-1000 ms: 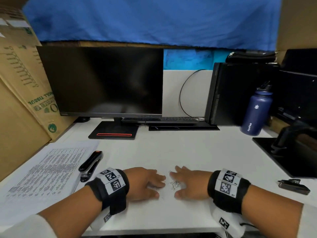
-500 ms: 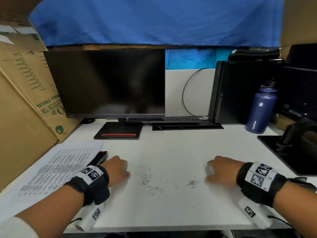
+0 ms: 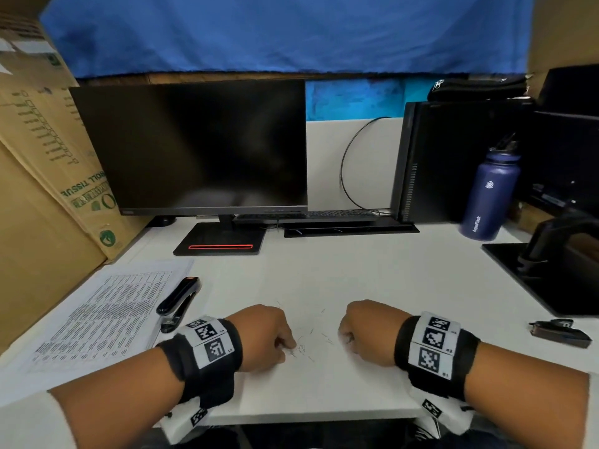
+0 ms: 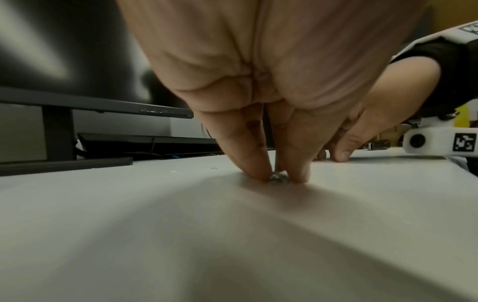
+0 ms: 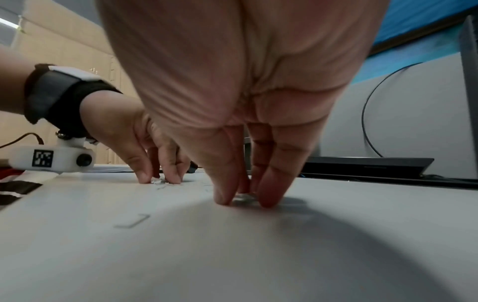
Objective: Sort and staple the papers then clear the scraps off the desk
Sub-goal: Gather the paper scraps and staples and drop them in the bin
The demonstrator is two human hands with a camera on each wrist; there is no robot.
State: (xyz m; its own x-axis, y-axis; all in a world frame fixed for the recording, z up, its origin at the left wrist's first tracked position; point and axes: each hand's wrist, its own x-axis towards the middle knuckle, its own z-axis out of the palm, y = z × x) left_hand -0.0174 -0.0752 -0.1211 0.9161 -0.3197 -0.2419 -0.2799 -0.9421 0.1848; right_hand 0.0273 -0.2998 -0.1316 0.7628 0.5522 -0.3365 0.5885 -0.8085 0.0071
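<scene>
At the far left of the head view a cardboard box (image 3: 48, 163) leans against the white desk (image 3: 372, 280). Beside it lies a stack of printed papers (image 3: 107, 315), flat on the desk top. A black stapler (image 3: 178, 301) rests just to the right of the sheets, its near end touching their edge. Behind it stands a dark monitor (image 3: 191, 147) on a flat base with a red stripe.

The left hand (image 3: 262, 335) is set down on the desk near the front edge, to the right of the stapler. Its fingertips (image 4: 258, 169) point straight down and are drawn together, pinching a small clump of staple scraps (image 4: 278, 179) against the surface. More loose staple bits (image 3: 308, 343) lie scattered on the desk between the two hands.

The right hand (image 3: 366, 332) is just to the right of that scatter, posed the same way: thumb and fingers (image 5: 269, 194) bunched downward on the desk, closing on another little clump of scraps (image 5: 241, 198). One bent staple (image 5: 131, 221) lies alone on the desk a little to the left of it in the right wrist view.

Farther right, a black computer tower (image 3: 453, 163) stands at the back, with a dark blue water bottle (image 3: 491, 196) next to it. A small dark object (image 3: 559, 332) lies near the right edge; what it is cannot be told.
</scene>
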